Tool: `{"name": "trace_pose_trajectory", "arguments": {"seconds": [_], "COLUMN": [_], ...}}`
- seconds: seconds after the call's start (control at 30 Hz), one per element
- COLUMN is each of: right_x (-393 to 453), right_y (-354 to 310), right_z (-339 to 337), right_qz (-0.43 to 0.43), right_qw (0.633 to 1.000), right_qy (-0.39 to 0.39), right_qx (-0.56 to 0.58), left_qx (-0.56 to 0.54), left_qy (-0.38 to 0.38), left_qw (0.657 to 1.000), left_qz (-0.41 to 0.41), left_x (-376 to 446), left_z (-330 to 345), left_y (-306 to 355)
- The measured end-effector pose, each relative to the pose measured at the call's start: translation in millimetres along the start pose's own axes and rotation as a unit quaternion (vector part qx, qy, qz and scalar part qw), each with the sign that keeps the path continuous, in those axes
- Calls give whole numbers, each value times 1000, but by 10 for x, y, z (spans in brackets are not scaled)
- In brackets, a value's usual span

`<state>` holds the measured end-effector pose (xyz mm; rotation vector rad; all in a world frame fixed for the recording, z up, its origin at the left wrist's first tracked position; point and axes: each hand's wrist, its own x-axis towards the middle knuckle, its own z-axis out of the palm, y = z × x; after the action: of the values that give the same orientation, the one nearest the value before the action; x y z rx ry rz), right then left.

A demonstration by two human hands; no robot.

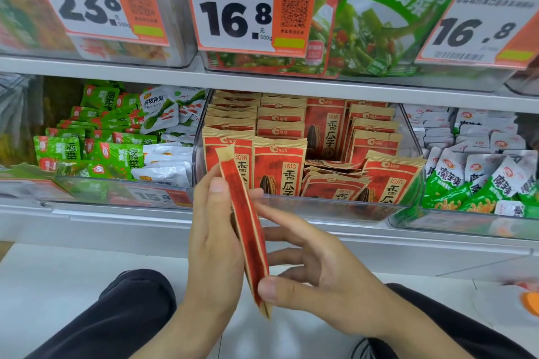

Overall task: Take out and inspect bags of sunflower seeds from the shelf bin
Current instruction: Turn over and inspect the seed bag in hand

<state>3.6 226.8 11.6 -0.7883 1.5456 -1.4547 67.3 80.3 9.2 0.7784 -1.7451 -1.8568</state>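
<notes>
In front of the shelf bin (335, 207), one sunflower seed bag (248, 230) is out, edge-on, left hand (215, 230) and right hand (318, 268) each with grip holding it; inspection likely underway, many bags (280, 166) left inside.

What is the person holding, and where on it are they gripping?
One red sunflower seed bag, seen edge-on. The left hand holds its upper part, thumb near the top; the right hand pinches its bottom end.
</notes>
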Motion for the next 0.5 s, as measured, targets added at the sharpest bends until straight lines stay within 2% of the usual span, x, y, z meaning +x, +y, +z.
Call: {"name": "trace_pose_trajectory", "arguments": {"seconds": [0.23,0.37,0.5], "right_x": [59,66,70], "right_y": [-6,-16,-13], "right_z": [-63,-80,-94], "right_qz": [-78,-83,-78], "right_qw": [980,977,978], "right_qy": [161,185,183], "right_qx": [88,71,66], "left_qx": [47,126,140], "left_qy": [-119,-193,-217], "left_qw": [990,965,957], "left_qz": [65,125,135], "left_x": [-89,-172,-130], "left_z": [55,76,25], "left_y": [-86,-117,-95]}}
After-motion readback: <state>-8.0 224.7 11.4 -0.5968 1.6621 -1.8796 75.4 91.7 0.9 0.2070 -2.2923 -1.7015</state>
